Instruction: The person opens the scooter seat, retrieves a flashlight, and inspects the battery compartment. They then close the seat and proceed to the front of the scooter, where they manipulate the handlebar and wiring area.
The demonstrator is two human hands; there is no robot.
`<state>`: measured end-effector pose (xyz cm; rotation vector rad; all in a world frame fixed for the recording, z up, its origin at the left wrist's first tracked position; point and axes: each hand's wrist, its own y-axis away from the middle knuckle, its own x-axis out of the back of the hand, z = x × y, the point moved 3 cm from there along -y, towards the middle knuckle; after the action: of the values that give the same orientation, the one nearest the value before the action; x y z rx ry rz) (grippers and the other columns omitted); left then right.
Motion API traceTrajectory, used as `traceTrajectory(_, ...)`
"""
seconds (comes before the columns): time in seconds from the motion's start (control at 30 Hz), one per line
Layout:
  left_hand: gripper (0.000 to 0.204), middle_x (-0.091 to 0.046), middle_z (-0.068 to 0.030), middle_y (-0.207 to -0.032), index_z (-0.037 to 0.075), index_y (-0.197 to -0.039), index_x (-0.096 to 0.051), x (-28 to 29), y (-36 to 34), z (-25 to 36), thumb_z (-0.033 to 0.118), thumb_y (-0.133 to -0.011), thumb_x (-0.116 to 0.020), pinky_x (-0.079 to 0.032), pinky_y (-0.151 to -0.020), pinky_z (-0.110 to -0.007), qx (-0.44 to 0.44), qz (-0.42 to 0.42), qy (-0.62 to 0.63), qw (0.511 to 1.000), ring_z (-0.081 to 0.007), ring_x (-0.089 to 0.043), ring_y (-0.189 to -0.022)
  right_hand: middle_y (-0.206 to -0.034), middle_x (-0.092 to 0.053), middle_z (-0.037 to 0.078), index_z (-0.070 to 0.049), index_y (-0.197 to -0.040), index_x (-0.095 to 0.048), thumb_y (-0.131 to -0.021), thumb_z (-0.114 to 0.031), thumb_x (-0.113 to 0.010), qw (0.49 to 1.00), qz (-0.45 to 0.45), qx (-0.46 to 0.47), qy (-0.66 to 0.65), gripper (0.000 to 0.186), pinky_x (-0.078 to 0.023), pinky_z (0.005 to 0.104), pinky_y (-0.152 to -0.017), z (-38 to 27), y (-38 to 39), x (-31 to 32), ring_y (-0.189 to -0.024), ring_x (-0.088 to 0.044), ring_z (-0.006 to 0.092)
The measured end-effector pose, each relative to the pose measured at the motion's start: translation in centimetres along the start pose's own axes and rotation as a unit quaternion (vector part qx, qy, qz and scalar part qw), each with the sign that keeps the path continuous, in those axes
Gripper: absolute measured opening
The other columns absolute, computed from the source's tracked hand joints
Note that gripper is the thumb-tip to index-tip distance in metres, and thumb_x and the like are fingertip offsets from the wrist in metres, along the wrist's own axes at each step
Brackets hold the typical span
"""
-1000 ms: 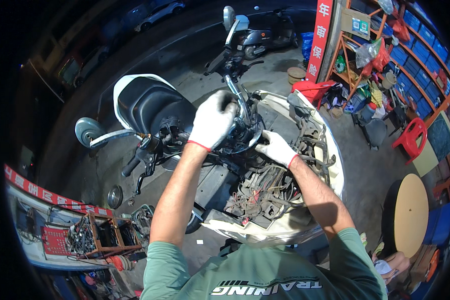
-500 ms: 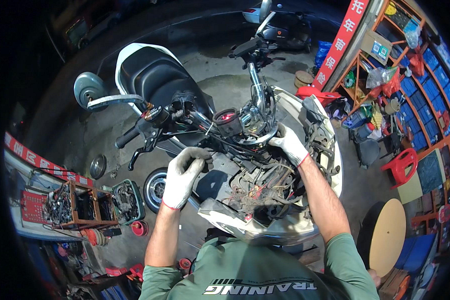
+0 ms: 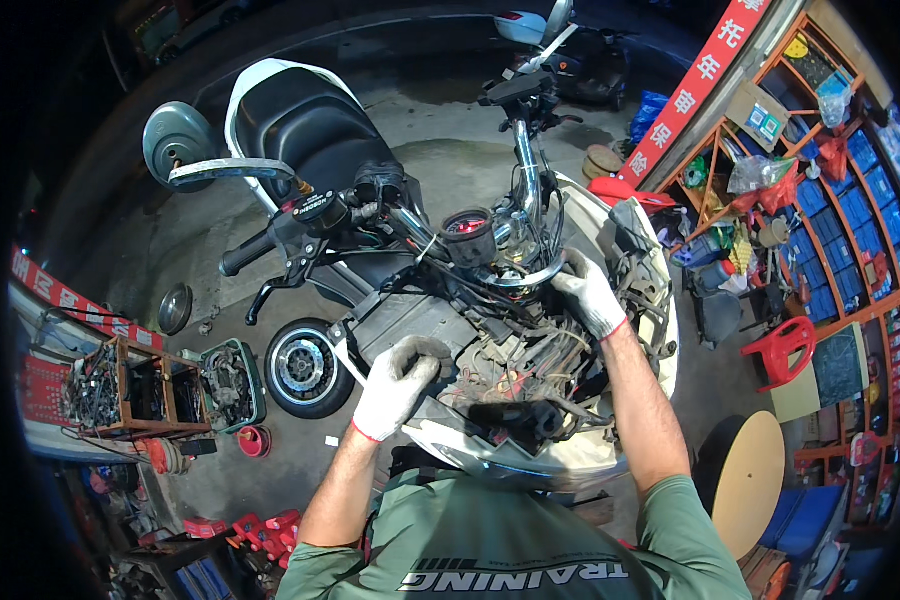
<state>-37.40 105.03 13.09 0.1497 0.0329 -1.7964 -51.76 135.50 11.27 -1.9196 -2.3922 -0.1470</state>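
An opened-up white scooter stands before me, its front wiring bare and tangled. My right hand, in a white glove, has its fingertips closed on the end of a curved chrome bar below the round gauge. My left hand, gloved too, is over the lower left of the wiring, beside a flat grey panel. Its fingers are curled and drawn together with the thumb; whatever they hold, if anything, is hidden.
Handlebars with a round mirror reach out on the left, above a loose wheel. Far behind lies the black seat. A red plastic stool and a round tan tabletop stand right, near crowded shelves.
My left hand has moved down and to the right, from the upper edge of the grey panel to its lower edge by the wiring. The right hand stays at the chrome bar.
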Motion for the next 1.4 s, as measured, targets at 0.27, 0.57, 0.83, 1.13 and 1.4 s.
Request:
traceTrajectory(0.27,0.021,-0.067,-0.0097,-0.100,-0.002,-0.109,-0.063,-0.1,-0.2,0.3,0.010,-0.095,-0.054,-0.049,-0.087,-0.029,-0.001,-0.016,-0.096,0.995,-0.0140,-0.062,-0.094,-0.107,-0.066,0.008,0.004,-0.117,-0.063,-0.092,-0.008,-0.058,0.991,0.122,-0.017,0.045,0.028,-0.047,0.0287,-0.091,-3.2,-2.5,1.7,-0.097,-0.061,0.0154)
traceTrajectory(0.57,0.020,-0.069,-0.0127,-0.103,0.003,-0.108,-0.067,0.2,-0.5,0.6,0.007,-0.090,-0.061,-0.051,-0.087,-0.034,-0.031,-0.061,-0.132,0.989,-0.0217,-0.066,-0.097,-0.105,-0.070,0.010,0.002,-0.124,-0.059,-0.090,-0.013,-0.069,0.979,-0.026,-0.065,0.189,0.039,-0.053,0.0308,-0.084,-5.3,-7.9,-1.0,-0.095,-0.067,0.0159)
traceTrajectory(0.83,0.025,-0.069,-0.0110,-0.099,0.002,-0.116,-0.065,0.4,-0.7,-0.2,0.010,-0.093,-0.059,-0.052,-0.079,-0.031,0.048,-0.106,-0.106,0.988,-0.0164,-0.065,-0.086,-0.093,-0.070,0.013,0.007,-0.106,-0.066,-0.083,-0.004,-0.064,0.960,0.160,-0.119,0.195,0.026,-0.054,0.0306,-0.072,-2.3,-7.7,-0.5,-0.079,-0.067,0.0180)
traceTrajectory(1.13,0.022,-0.067,-0.0104,-0.102,0.001,-0.113,-0.065,1.1,-1.1,-1.0,0.008,-0.092,-0.059,-0.051,-0.081,-0.031,0.004,-0.119,-0.042,0.992,-0.0166,-0.064,-0.089,-0.101,-0.068,0.008,0.004,-0.107,-0.066,-0.086,-0.006,-0.065,0.978,0.157,-0.128,-0.053,0.023,-0.050,0.0301,-0.079,-1.7,-7.7,1.4,-0.086,-0.064,0.0169)
traceTrajectory(1.4,0.021,-0.066,-0.0101,-0.101,-0.002,-0.111,-0.062,2.3,-3.8,-0.9,0.008,-0.093,-0.057,-0.051,-0.082,-0.030,-0.021,-0.033,0.009,0.999,-0.0143,-0.062,-0.094,-0.116,-0.065,0.008,-0.001,-0.124,-0.061,-0.093,-0.015,-0.061,0.976,0.166,-0.139,0.009,0.034,-0.046,0.0330,-0.092,-3.4,-4.6,1.5,-0.107,-0.059,0.0171)
